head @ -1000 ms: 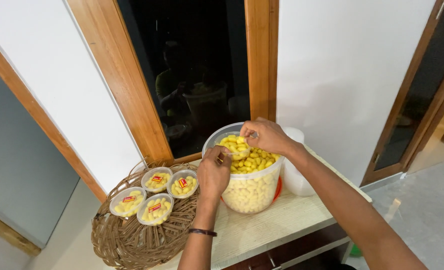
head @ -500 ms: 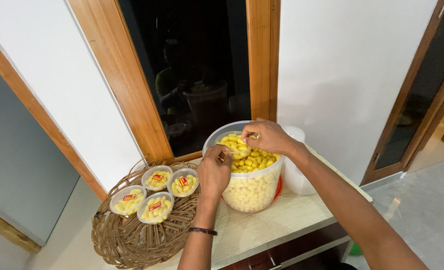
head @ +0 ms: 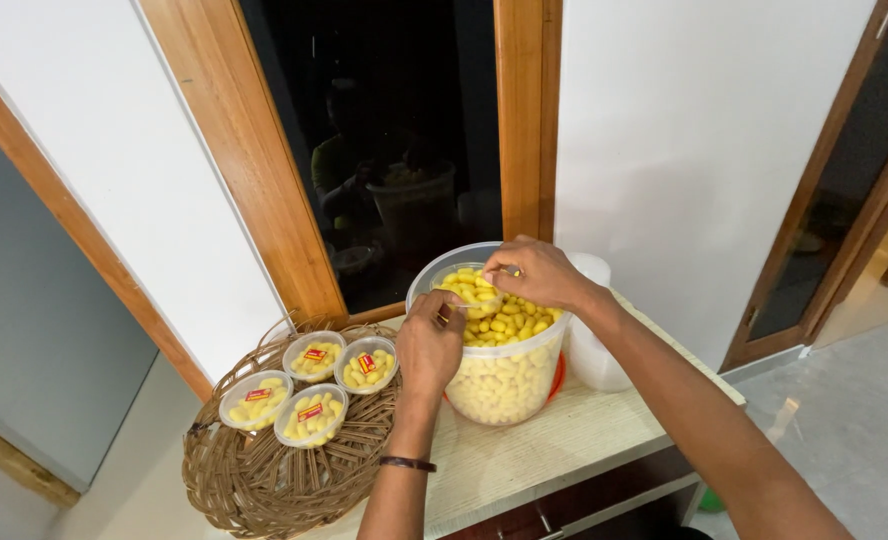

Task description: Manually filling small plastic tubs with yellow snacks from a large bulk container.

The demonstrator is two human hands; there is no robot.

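Four small lidded tubs (head: 309, 388) of yellow sweets sit on the woven tray (head: 264, 480) at the left of the tabletop (head: 524, 455). My left hand (head: 427, 345) grips a small clear cup (head: 469, 292) over the big clear bucket (head: 499, 375) of sweets. My right hand (head: 539, 272) has its fingers pinched together at the cup's rim; what they hold I cannot tell. Behind stands a white container (head: 594, 350).

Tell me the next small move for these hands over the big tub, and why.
Probably drop the piece pinched in the right hand into the small clear cup that the left hand holds over the big tub: the cup looks nearly heaped, like the four lidded cups on the woven tray.
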